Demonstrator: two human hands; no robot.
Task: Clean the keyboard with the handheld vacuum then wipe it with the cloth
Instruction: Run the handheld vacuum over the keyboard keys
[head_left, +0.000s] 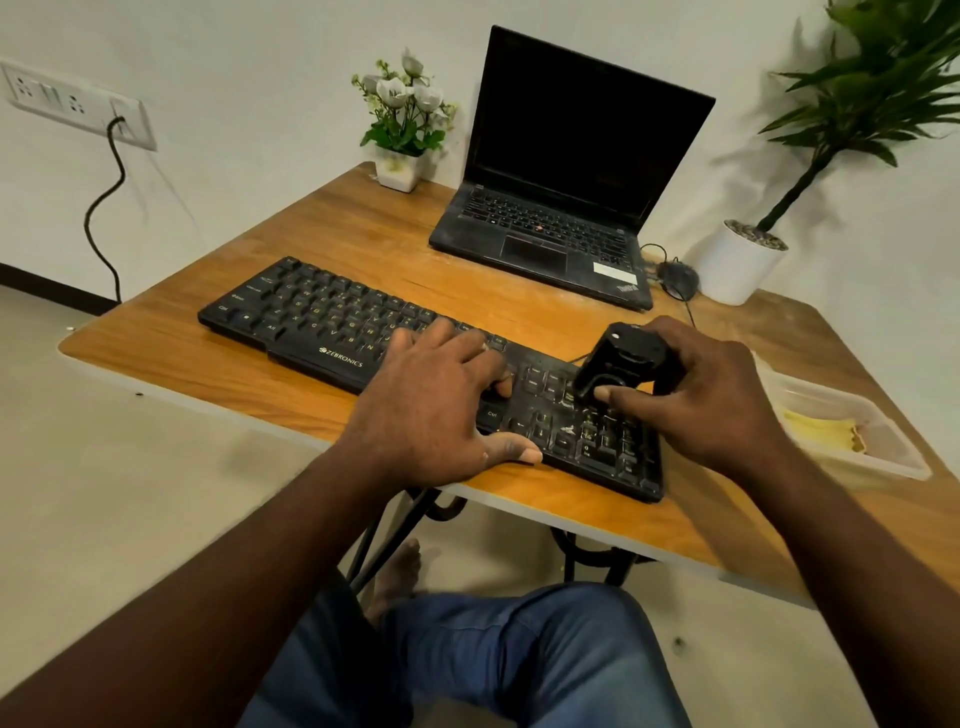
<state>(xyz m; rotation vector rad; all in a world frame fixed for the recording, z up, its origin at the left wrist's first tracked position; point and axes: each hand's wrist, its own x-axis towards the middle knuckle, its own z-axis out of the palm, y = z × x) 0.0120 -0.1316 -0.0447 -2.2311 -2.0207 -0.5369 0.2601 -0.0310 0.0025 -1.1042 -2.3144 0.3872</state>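
We see a black keyboard lying slantwise across the wooden worktop, one end toward 10 o'clock and the other toward 4 o'clock. Its front edge reads "ZEBRONICS", and we can make out "Ctrl" and "Alt" on keys in the front row.

Our left hand rests flat on the middle of the keyboard. Its fingers are spread over the keys, and the thumb lies along the near edge where the keyboard meets the worktop.

Our right hand grips a small black handheld vacuum. The fingers are curled round its far side and the thumb is pressed against its front. The vacuum stands on the keys at the 4 o'clock end, just above the arrow keys and number pad.

At 3 o'clock, well apart from the keyboard, a clear plastic tray holds a folded yellow cloth.

At 1 o'clock an open black laptop shows a dark screen, and its corner logo is too blurred for us to read. A black mouse sits just beside it, at its 3 o'clock side.

A small pot of white flowers stands at 12 o'clock, and a leafy plant in a white pot at 2 o'clock. A wall socket with a black cable plugged in sits at 10 o'clock.
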